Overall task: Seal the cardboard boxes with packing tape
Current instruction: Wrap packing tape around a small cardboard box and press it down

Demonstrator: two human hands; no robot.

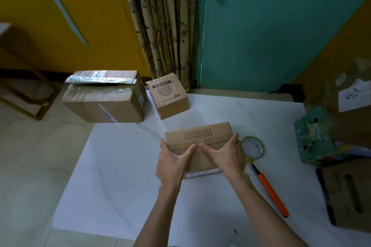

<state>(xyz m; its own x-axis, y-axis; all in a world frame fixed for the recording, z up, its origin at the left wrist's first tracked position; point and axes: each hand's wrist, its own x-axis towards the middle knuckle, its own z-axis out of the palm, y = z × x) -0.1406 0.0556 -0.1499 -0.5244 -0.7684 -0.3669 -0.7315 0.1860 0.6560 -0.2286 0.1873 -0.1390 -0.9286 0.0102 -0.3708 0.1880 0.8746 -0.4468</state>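
Observation:
A small flat cardboard box (198,136) lies on the white sheet (124,186) in the middle. My left hand (172,162) and my right hand (226,154) both rest flat on its near flap, fingers straight, index fingers almost meeting at the centre. Their thumbs reach out to the box's left and right ends. A roll of clear packing tape (253,149) with a yellow-green core lies just right of the box, touching my right hand's edge. An orange-handled cutter (271,192) lies on the sheet below the roll.
A large taped box (104,104) and a small printed box (168,96) stand at the sheet's far edge. More cartons (345,192) and a green printed box (315,140) crowd the right side. Beyond are a teal door (271,36), a curtain and a yellow wall.

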